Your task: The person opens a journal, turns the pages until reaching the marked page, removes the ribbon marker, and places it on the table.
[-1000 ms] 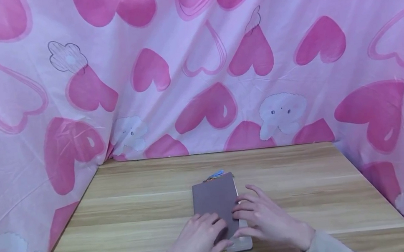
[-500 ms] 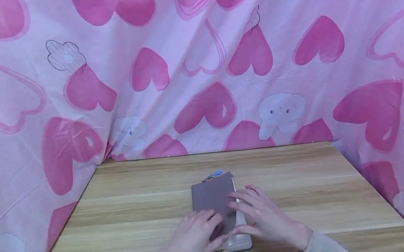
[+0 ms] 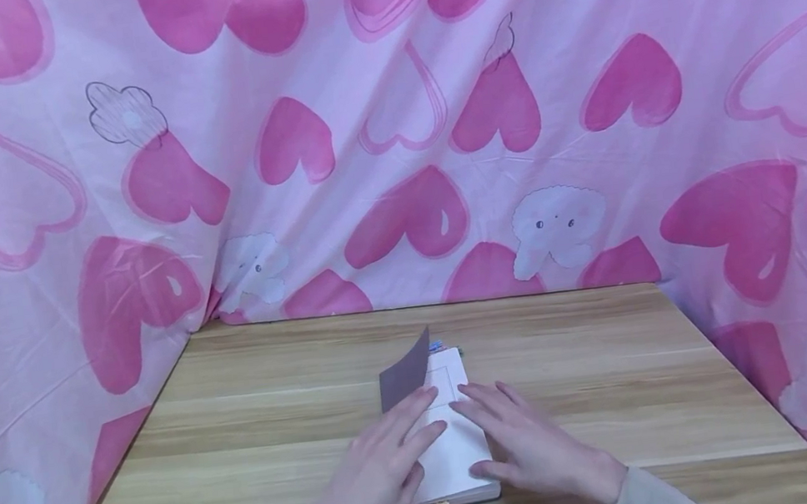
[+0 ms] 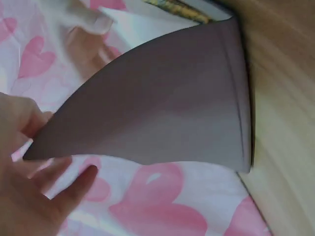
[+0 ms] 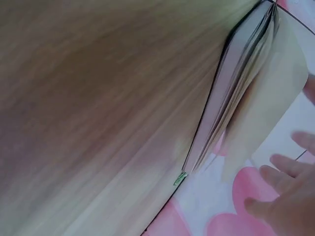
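Observation:
A notebook [image 3: 462, 455] lies on the wooden table, its grey-brown cover [image 3: 404, 376] raised and bent over to the left. White pages show beneath, the top one with a thin printed frame. My left hand [image 3: 363, 475] holds the cover; in the left wrist view its fingertips [image 4: 81, 184] are at the cover's free corner, with others partly hidden behind it. At the notebook's right edge, my right hand [image 3: 533, 446] has its fingers spread over the page. The right wrist view shows the page edges [image 5: 221, 103] and a loose leaf [image 5: 275, 83] lifted above them.
A blue tassel [image 3: 436, 347] pokes out past the notebook's far end. Wood-grain table [image 3: 614, 369] surrounds the notebook. Pink heart-patterned cloth [image 3: 397, 202] hangs along the back and both sides of the table.
The cover, flat over the notebook before, is now lifted and folded leftward, showing white pages. My left hand has moved left with it; my right hand stays near the right edge.

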Demonstrator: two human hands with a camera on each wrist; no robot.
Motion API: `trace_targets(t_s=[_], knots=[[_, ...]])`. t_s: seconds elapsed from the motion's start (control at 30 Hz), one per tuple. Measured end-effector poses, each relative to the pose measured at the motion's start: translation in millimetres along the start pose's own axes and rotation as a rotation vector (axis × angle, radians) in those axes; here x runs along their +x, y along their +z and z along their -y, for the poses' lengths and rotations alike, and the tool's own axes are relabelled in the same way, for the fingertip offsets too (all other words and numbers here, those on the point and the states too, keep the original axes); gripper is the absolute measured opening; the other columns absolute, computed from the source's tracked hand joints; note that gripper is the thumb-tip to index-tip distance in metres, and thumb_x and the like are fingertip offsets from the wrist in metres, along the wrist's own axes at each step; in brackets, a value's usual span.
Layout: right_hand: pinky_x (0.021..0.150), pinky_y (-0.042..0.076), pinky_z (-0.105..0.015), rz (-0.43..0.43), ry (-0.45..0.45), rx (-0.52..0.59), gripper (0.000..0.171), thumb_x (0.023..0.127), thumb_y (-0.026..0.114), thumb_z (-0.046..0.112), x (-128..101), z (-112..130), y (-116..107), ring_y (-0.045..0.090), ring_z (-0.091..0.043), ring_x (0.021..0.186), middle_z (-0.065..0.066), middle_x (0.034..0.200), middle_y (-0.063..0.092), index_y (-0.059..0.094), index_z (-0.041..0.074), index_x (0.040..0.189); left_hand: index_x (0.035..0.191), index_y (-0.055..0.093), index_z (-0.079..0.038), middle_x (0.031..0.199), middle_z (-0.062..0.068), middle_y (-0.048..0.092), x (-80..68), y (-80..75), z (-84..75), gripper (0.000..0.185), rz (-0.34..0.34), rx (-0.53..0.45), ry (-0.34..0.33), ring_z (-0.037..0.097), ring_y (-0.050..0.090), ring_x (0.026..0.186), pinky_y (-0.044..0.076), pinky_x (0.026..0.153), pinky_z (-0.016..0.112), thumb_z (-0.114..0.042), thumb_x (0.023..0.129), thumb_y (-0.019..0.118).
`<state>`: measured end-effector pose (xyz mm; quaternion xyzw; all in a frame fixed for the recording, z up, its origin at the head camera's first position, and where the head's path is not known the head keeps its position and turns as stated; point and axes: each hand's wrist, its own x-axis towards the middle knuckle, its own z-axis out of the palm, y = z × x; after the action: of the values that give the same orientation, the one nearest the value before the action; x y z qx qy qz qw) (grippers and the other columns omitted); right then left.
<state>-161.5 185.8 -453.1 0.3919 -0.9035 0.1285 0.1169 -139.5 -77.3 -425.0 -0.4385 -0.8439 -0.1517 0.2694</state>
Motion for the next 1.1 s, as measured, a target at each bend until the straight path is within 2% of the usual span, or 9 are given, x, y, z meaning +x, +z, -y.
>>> trace_targets(t_s=[0.07, 0.2, 0.33, 0.47, 0.6, 0.8, 0.87, 1.0, 1.1], knots=[[0.115, 0.02, -0.055, 0.045, -0.008, 0.005, 0.072, 0.087, 0.066, 0.055, -1.4, 0.1, 0.3, 0.028, -0.027, 0.143, -0.011, 0.154, 0.035, 0.047, 0.016, 0.145, 0.12, 0.065, -0.012, 0.145, 0.007, 0.049, -1.3, -5.3, 0.9, 0.049, 0.042, 0.04, -0.044, 0.022, 0.042, 0.136, 0.052, 0.092, 0.042, -0.007, 0.073, 0.073], [0.113, 0.019, -0.06, 0.09, -0.053, 0.018, 0.069, 0.088, 0.062, 0.057, -4.3, -0.1, 0.3, 0.023, -0.032, 0.145, -0.011, 0.157, 0.031, 0.052, 0.015, 0.142, 0.117, 0.068, -0.008, 0.136, 0.009, 0.058, -3.4, -14.6, 2.6, 0.046, 0.106, 0.144, -0.117, 0.024, 0.046, 0.133, 0.049, 0.097, 0.042, -0.011, 0.072, 0.077], [0.111, 0.02, -0.063, 0.118, -0.094, 0.044, 0.072, 0.088, 0.062, 0.059, -6.4, -0.2, 0.3, 0.022, -0.032, 0.145, -0.01, 0.157, 0.03, 0.051, 0.016, 0.143, 0.117, 0.068, -0.002, 0.134, 0.014, 0.058, -6.1, -20.7, 4.5, 0.047, 0.115, 0.214, -0.197, 0.029, 0.05, 0.129, 0.049, 0.098, 0.042, -0.012, 0.073, 0.08], [0.11, 0.02, -0.065, 0.137, -0.093, 0.075, 0.07, 0.088, 0.06, 0.06, -7.3, 0.4, 0.5, 0.025, -0.032, 0.144, -0.009, 0.154, 0.036, 0.051, 0.018, 0.143, 0.117, 0.066, 0.004, 0.135, 0.02, 0.055, -9.3, -24.0, 8.1, 0.048, 0.107, 0.21, -0.294, 0.034, 0.051, 0.127, 0.05, 0.097, 0.043, -0.011, 0.074, 0.081], [0.11, 0.02, -0.065, 0.146, -0.078, 0.081, 0.066, 0.09, 0.057, 0.061, -7.4, 1.4, 0.9, 0.029, -0.032, 0.143, -0.007, 0.151, 0.042, 0.053, 0.019, 0.141, 0.118, 0.064, 0.006, 0.137, 0.023, 0.052, -12.4, -27.3, 16.0, 0.052, 0.115, 0.179, -0.348, 0.037, 0.05, 0.127, 0.05, 0.095, 0.047, -0.014, 0.073, 0.083], [0.111, 0.02, -0.064, 0.152, -0.064, 0.08, 0.069, 0.091, 0.056, 0.06, -7.7, 2.6, 0.4, 0.032, -0.032, 0.141, -0.006, 0.148, 0.045, 0.049, 0.017, 0.144, 0.123, 0.061, 0.005, 0.14, 0.024, 0.05, -18.3, -32.1, 34.8, 0.056, 0.165, 0.132, -0.423, 0.038, 0.052, 0.124, 0.056, 0.077, 0.05, -0.02, 0.077, 0.081], [0.111, 0.02, -0.063, 0.15, -0.056, 0.076, 0.068, 0.091, 0.055, 0.06, -7.9, 2.7, -0.2, 0.033, -0.032, 0.14, -0.005, 0.147, 0.046, 0.049, 0.018, 0.144, 0.124, 0.06, 0.007, 0.14, 0.026, 0.049, -18.8, -33.5, 42.1, 0.056, 0.182, 0.098, -0.454, 0.039, 0.056, 0.119, 0.057, 0.075, 0.049, -0.02, 0.079, 0.08], [0.11, 0.023, -0.064, 0.124, -0.06, 0.071, 0.061, 0.092, 0.056, 0.058, -7.4, 2.3, -0.8, 0.036, -0.032, 0.139, -0.005, 0.145, 0.049, 0.055, 0.019, 0.139, 0.127, 0.056, 0.01, 0.141, 0.032, 0.044, -20.6, -32.5, 62.3, 0.056, 0.242, -0.017, -0.486, 0.042, 0.058, 0.115, 0.054, 0.085, 0.051, -0.019, 0.084, 0.077], [0.108, 0.025, -0.066, 0.092, -0.078, 0.069, 0.055, 0.092, 0.057, 0.057, -6.4, 2.3, -0.6, 0.039, -0.033, 0.136, -0.006, 0.142, 0.052, 0.061, 0.019, 0.132, 0.133, 0.053, 0.009, 0.145, 0.032, 0.038, -22.4, -29.3, 79.8, 0.057, 0.28, -0.133, -0.501, 0.042, 0.053, 0.121, 0.047, 0.097, 0.05, -0.02, 0.088, 0.073]])
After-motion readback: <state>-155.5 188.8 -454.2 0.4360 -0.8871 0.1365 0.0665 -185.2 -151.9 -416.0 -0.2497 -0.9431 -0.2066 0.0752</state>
